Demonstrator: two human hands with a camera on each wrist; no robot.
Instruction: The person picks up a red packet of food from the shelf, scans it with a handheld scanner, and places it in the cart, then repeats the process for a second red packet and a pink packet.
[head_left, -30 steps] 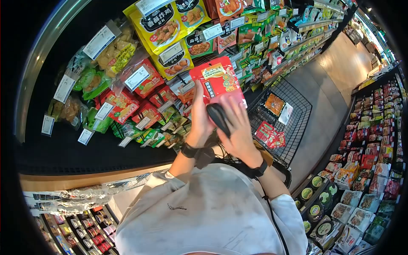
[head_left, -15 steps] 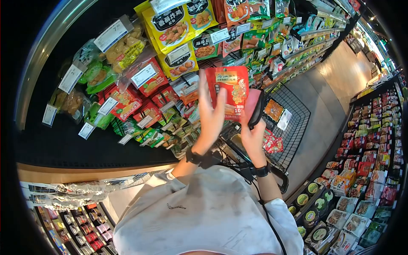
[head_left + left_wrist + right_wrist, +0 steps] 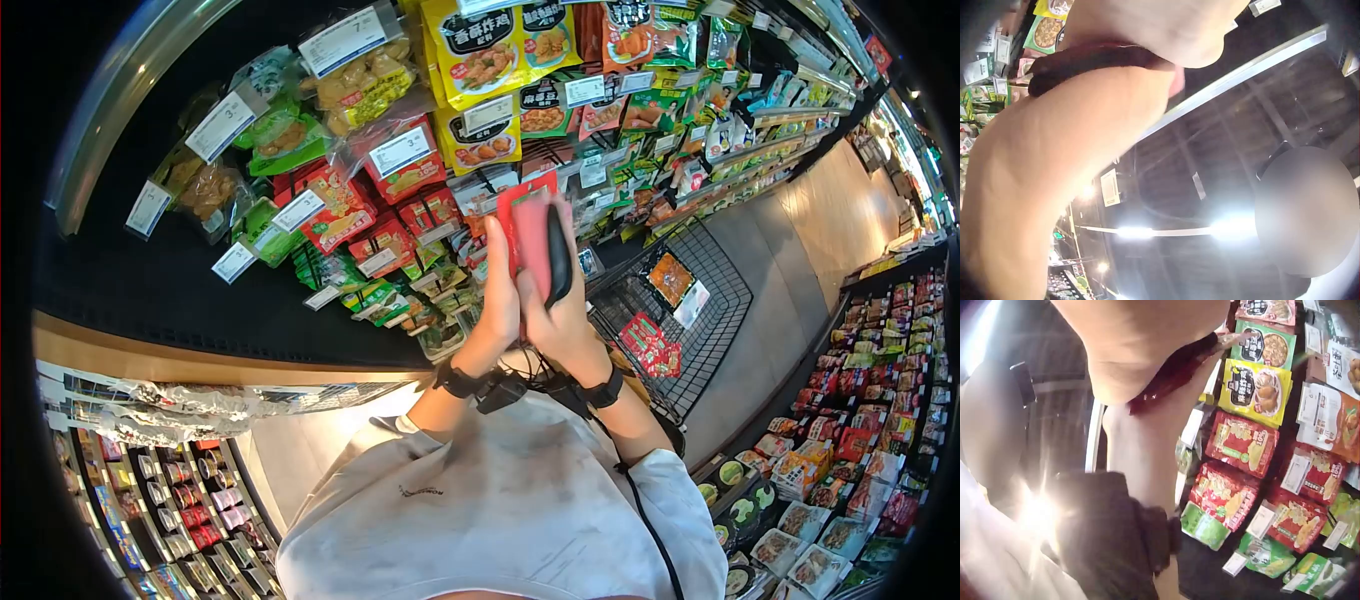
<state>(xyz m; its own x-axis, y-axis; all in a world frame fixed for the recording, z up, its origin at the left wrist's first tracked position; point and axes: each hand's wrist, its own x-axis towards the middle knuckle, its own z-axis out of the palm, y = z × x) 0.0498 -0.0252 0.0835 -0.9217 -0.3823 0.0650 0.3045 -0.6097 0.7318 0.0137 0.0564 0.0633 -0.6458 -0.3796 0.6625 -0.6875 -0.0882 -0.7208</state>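
In the head view both hands meet upright in front of the chest. My left hand point(image 3: 497, 300) holds a red food packet point(image 3: 515, 205), now turned nearly edge-on, with straight fingers along its left side. My right hand point(image 3: 565, 325) grips a flat pink item with a black curved back point(image 3: 558, 262), pressed close beside the packet, its thumb in front. What this pink-and-black item is cannot be told. Between hand parts in the right wrist view, a dark red strip of packet point(image 3: 1175, 378) shows. Palms and much of the packet's printed face are hidden.
Hanging rows of yellow packets point(image 3: 478, 55) and red packets point(image 3: 335, 205) with price tags point(image 3: 400, 150) fill the shelf ahead and left. A black wire cart point(image 3: 735, 300) stands at right, holding a food tray point(image 3: 670, 280) and red packets point(image 3: 648, 345). A chilled display point(image 3: 850, 430) lines the far right.
The red packet has turned from face-on to nearly edge-on. My right hand has moved left with the pink-and-black item, up against the packet. The view has shifted, so the shelf appears further right.
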